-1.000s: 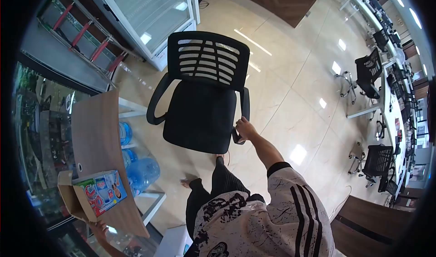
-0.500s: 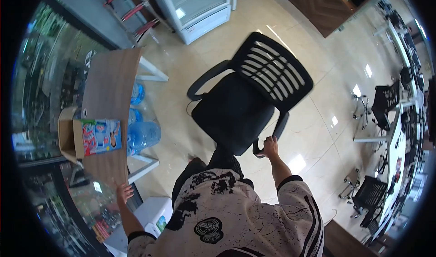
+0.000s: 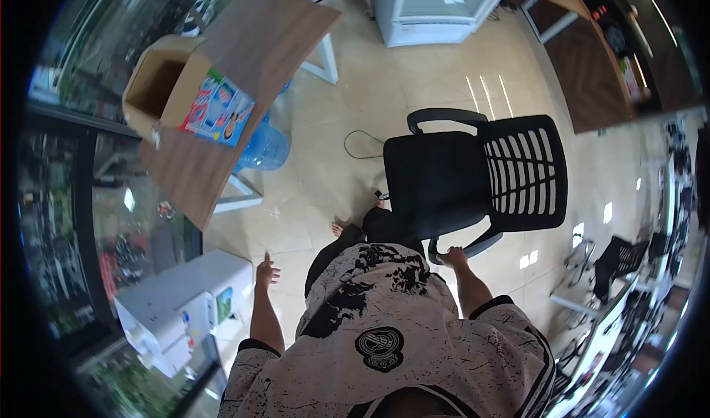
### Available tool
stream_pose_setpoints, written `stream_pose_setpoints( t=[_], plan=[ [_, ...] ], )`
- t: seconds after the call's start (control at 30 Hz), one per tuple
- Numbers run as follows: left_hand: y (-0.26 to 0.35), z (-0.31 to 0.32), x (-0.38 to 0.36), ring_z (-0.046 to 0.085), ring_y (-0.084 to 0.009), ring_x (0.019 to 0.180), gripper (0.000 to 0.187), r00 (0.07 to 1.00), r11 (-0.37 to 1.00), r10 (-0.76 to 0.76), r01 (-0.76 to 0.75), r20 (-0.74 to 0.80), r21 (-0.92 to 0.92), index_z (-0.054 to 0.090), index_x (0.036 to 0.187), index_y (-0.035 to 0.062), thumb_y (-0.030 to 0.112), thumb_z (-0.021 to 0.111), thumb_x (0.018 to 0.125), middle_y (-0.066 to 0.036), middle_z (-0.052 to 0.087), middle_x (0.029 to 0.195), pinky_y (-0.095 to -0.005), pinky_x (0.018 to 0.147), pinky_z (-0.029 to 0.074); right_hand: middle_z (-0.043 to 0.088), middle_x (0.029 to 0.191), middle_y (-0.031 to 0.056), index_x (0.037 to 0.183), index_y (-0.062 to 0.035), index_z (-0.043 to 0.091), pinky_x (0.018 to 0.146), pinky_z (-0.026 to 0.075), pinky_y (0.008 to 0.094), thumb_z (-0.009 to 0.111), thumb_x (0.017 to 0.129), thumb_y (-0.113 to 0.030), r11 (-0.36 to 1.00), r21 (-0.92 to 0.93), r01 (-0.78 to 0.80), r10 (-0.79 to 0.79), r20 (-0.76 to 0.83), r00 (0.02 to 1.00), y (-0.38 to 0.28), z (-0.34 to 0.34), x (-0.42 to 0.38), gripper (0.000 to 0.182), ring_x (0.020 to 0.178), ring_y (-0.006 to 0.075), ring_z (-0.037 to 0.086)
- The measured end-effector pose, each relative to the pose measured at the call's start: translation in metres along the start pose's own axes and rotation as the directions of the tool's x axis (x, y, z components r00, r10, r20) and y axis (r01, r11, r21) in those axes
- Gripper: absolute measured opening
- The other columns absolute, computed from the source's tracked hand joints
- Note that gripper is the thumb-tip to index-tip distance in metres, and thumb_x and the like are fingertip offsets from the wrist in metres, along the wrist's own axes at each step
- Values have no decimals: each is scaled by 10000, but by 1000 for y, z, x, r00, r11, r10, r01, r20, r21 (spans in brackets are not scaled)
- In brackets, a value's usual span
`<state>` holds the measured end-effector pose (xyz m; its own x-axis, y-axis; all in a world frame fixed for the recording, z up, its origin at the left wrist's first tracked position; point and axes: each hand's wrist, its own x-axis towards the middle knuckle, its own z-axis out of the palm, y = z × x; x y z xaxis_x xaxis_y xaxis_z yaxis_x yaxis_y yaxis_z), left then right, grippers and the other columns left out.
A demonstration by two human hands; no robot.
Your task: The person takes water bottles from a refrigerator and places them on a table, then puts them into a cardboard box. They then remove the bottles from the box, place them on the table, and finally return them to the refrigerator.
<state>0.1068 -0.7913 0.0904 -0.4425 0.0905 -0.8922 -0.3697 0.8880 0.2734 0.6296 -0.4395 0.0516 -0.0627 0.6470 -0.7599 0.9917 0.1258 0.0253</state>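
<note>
My right hand (image 3: 452, 257) is closed around the near armrest (image 3: 473, 248) of a black office chair (image 3: 436, 185). The chair stands just in front of me, its slatted backrest (image 3: 525, 172) pointing to the right and its seat toward my legs. My left hand (image 3: 268, 272) hangs over the floor at the left, fingers apart, holding nothing. It is nearest to a white cabinet-like unit (image 3: 185, 292).
A wooden table (image 3: 266, 30) at upper left bears an open cardboard box (image 3: 159, 85) and a colourful box (image 3: 220, 109). Blue water bottles (image 3: 265, 148) are beneath it. A glass-door fridge (image 3: 429, 11) stands ahead. Desks and another chair (image 3: 620, 263) line the right.
The chair has turned, its backrest swinging to the right, with my right hand still on the armrest. My left hand has moved away from the table's edge. The view has turned left.
</note>
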Motion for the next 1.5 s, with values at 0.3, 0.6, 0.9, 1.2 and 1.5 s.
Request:
stream_pose_setpoints(
  t=[0.3, 0.6, 0.9, 1.2, 1.5],
  plan=[
    [-111, 91, -23, 632, -266, 675, 645, 984, 1000, -13, 14, 177, -4, 527, 1041, 13, 617, 472, 821, -150, 641, 799, -426, 587, 525, 621, 1051, 175, 1081, -71, 606, 863, 455, 388, 621, 767, -476, 972, 133, 193, -185, -73, 980, -78, -16, 16, 512, 1010, 310, 583],
    [-75, 58, 4, 562, -133, 489, 429, 952, 881, -12, -135, -305, -454, 583, 871, 28, 455, 587, 829, -53, 608, 664, -267, 378, 448, 654, 849, 165, 872, -51, 651, 732, 497, 377, 617, 788, -393, 798, 124, 590, -563, -194, 803, -209, -125, 52, 355, 840, 313, 635],
    [247, -147, -168, 564, -178, 690, 363, 216, 626, 178, -777, -960, -59, 595, 866, -27, 324, 512, 903, -104, 600, 725, -313, 625, 437, 626, 839, 136, 1007, -13, 581, 683, 473, 288, 629, 819, -197, 31, 297, 954, -745, -630, 220, -522, -377, -2, 267, 769, 211, 621],
    [434, -208, -163, 580, -307, 965, 605, 604, 839, 132, -491, -786, -236, 488, 1150, -87, 414, 597, 831, -228, 593, 1035, -362, 821, 440, 645, 791, 97, 1044, -20, 585, 651, 479, 270, 612, 842, -211, -164, 433, 886, -904, -426, 42, -611, -450, -42, 279, 736, 161, 624],
    [448, -166, -139, 583, -370, 945, 368, 193, 943, -10, -324, -981, -73, 552, 1051, -24, 281, 577, 845, -227, 617, 963, -417, 811, 443, 625, 763, 46, 928, -10, 603, 616, 449, 218, 616, 840, -187, 61, 689, 722, -968, -136, 211, -636, -467, 20, 199, 698, 92, 585]
  ],
)
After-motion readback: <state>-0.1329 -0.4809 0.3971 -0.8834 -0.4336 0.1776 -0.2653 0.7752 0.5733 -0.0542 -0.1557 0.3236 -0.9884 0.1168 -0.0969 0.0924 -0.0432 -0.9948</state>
